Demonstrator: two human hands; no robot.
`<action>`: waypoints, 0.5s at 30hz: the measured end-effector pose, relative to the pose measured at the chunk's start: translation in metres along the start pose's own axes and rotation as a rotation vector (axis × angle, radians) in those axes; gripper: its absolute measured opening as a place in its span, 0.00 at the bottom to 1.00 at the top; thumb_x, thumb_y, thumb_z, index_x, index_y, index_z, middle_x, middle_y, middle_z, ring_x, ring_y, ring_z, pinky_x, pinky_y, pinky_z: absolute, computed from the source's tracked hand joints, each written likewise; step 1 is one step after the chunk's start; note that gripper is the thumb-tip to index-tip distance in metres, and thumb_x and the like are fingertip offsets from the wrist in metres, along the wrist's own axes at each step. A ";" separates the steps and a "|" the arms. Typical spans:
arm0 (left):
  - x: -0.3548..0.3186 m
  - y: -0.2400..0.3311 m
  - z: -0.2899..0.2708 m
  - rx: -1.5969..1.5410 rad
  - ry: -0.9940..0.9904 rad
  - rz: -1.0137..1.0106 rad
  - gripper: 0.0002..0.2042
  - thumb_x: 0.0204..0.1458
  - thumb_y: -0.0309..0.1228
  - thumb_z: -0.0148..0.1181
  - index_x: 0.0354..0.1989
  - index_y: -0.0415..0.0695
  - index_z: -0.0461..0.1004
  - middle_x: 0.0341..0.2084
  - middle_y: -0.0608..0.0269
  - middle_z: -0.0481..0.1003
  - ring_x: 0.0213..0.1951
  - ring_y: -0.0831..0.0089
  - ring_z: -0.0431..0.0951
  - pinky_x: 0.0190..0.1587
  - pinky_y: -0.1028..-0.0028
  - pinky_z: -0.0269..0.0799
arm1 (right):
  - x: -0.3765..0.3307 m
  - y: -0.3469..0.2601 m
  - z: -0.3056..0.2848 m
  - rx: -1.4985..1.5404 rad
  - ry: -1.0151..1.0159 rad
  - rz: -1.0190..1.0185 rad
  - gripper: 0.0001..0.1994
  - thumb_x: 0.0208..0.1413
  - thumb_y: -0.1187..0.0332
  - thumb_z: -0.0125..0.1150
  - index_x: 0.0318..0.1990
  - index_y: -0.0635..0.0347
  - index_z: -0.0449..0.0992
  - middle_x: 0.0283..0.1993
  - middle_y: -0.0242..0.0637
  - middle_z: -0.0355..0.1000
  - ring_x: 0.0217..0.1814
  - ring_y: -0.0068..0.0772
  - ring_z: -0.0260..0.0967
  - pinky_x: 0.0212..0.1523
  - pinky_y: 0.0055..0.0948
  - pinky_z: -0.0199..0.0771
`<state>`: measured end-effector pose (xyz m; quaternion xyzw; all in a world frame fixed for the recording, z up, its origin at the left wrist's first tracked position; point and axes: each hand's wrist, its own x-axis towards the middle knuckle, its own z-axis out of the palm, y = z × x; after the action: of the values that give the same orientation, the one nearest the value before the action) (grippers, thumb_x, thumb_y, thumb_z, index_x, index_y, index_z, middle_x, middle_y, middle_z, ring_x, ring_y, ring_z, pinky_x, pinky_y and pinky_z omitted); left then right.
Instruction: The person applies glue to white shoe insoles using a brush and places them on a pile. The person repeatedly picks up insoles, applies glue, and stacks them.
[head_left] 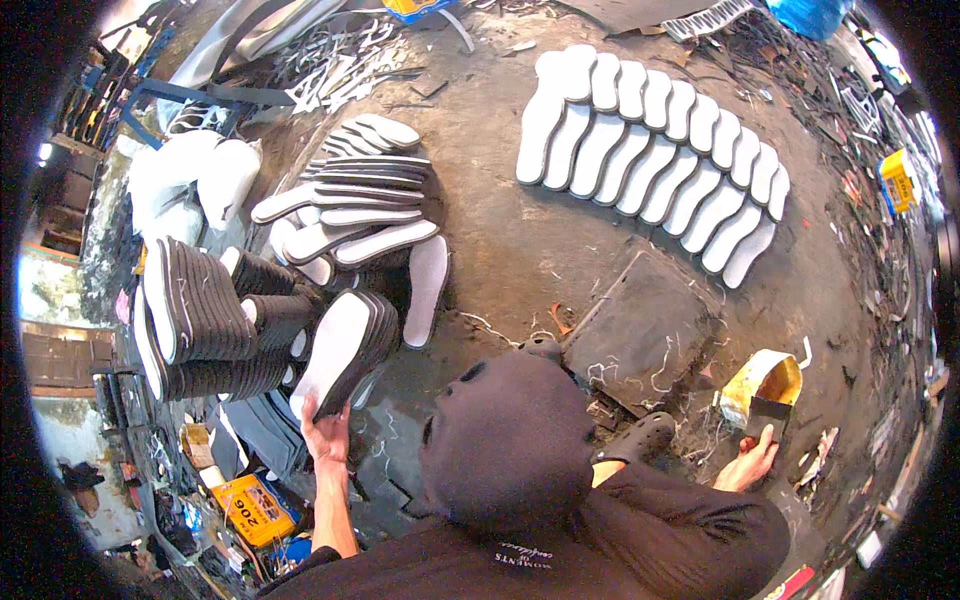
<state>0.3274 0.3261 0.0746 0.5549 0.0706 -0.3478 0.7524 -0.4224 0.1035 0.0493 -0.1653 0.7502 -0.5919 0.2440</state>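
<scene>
While gripped, soles (pixel 345 345) tilted up-right

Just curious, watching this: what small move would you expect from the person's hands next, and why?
Probably lifting the top sole clear: the left hand grips a stack of black-edged white foam shoe soles, while the right hand rests at the brush by the open yellow tin.
</scene>
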 end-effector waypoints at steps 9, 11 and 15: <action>0.068 -0.162 0.134 -0.015 -0.500 -0.413 0.33 0.71 0.49 0.63 0.77 0.43 0.67 0.71 0.56 0.75 0.71 0.54 0.75 0.74 0.45 0.71 | 0.014 -0.038 0.007 0.007 -0.099 0.024 0.21 0.76 0.53 0.64 0.65 0.59 0.76 0.66 0.39 0.74 0.64 0.35 0.72 0.49 0.37 0.79; 0.088 -0.202 0.184 -0.047 -0.482 -0.383 0.25 0.71 0.44 0.64 0.70 0.43 0.75 0.67 0.56 0.78 0.67 0.60 0.77 0.73 0.49 0.70 | 0.024 -0.051 0.015 -0.284 -0.240 -0.249 0.21 0.78 0.55 0.64 0.65 0.64 0.77 0.55 0.36 0.80 0.55 0.31 0.76 0.47 0.36 0.83; 0.086 -0.239 0.246 0.519 -0.396 0.067 0.25 0.66 0.42 0.73 0.64 0.39 0.80 0.57 0.56 0.81 0.59 0.63 0.80 0.66 0.54 0.74 | 0.048 -0.072 0.028 -0.503 -0.251 -0.383 0.35 0.77 0.58 0.67 0.79 0.78 0.64 0.67 0.58 0.80 0.57 0.34 0.83 0.38 0.30 0.87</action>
<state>0.1796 0.0363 -0.0634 0.6516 -0.1867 -0.4304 0.5961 -0.4493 0.0376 0.1063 -0.4297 0.7923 -0.3983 0.1703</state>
